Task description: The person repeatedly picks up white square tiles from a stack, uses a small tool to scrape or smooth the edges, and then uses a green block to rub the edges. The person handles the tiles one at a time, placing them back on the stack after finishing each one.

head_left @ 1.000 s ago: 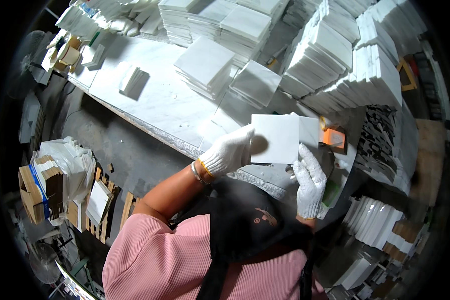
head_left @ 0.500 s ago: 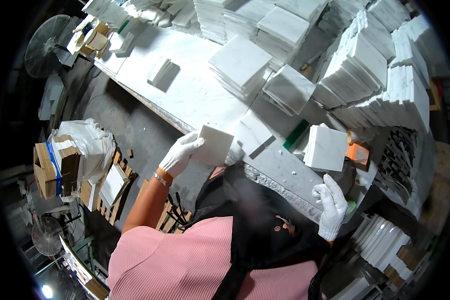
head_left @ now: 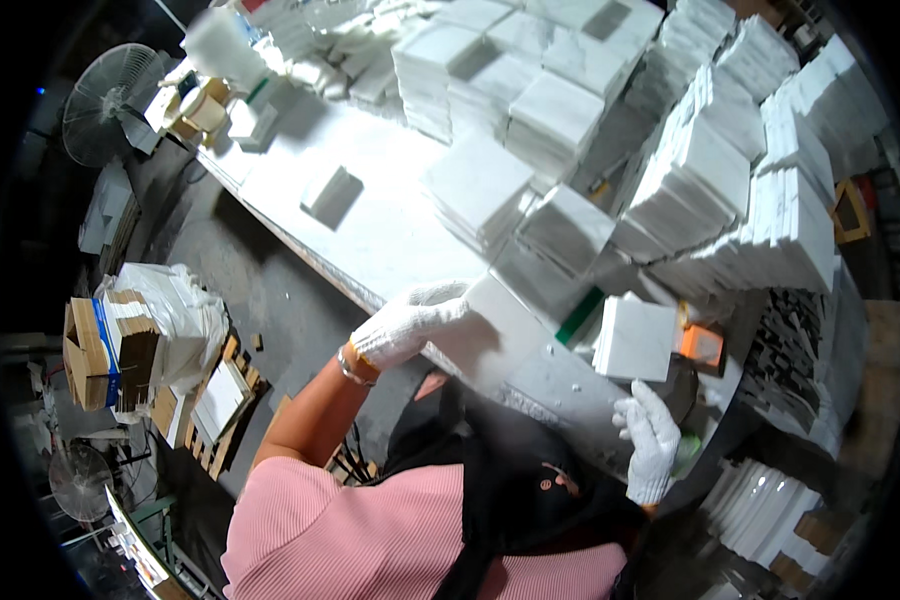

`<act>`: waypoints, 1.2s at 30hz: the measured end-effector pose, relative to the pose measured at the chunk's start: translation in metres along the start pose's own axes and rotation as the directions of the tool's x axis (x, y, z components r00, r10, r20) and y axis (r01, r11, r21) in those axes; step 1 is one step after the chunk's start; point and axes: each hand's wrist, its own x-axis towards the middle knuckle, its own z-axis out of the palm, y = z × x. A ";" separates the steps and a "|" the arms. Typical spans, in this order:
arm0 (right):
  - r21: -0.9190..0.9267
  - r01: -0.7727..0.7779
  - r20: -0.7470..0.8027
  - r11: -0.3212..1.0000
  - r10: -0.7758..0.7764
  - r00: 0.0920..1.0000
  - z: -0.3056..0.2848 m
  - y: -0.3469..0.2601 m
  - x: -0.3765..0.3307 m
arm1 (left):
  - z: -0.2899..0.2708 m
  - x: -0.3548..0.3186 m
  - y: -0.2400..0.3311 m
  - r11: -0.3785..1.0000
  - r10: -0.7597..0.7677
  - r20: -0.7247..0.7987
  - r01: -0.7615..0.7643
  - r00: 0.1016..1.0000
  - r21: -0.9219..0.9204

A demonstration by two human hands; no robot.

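My left hand (head_left: 408,322), in a white knit glove, lies on the near edge of a white square tile (head_left: 495,335) that rests flat at the front edge of the long white table (head_left: 380,225). Its fingers curl over the tile's left side. My right hand (head_left: 650,440), also gloved, hovers with fingers spread and holds nothing. It is just below a small stack of white tiles (head_left: 635,338). An orange block (head_left: 703,346) sits to the right of that stack, and a green strip (head_left: 580,315) lies to its left.
Tall stacks of white tiles (head_left: 730,190) crowd the back and right of the table. On the floor to the left stand cardboard boxes (head_left: 95,345), a wooden pallet (head_left: 215,405) and two fans (head_left: 105,100). More tiles lean at the lower right (head_left: 760,505).
My left hand has carried the tile from in front of the table edge and laid it on the table. My right hand has come off the small stack and dropped a little lower.
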 end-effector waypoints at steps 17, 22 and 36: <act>-0.003 0.064 -0.059 0.998 -0.064 0.996 -0.012 0.000 -0.005 | -0.011 0.092 0.126 0.488 0.495 -0.110 -0.171 0.862 0.856; -0.027 0.068 -0.115 0.997 -0.071 0.991 -0.016 -0.005 -0.007 | 0.013 0.082 0.118 -0.269 0.640 0.231 -0.067 0.733 0.961; -0.187 0.114 -0.201 0.976 -0.152 0.968 -0.006 0.014 0.030 | 0.120 0.059 -0.049 0.931 -0.121 0.169 0.053 0.978 0.361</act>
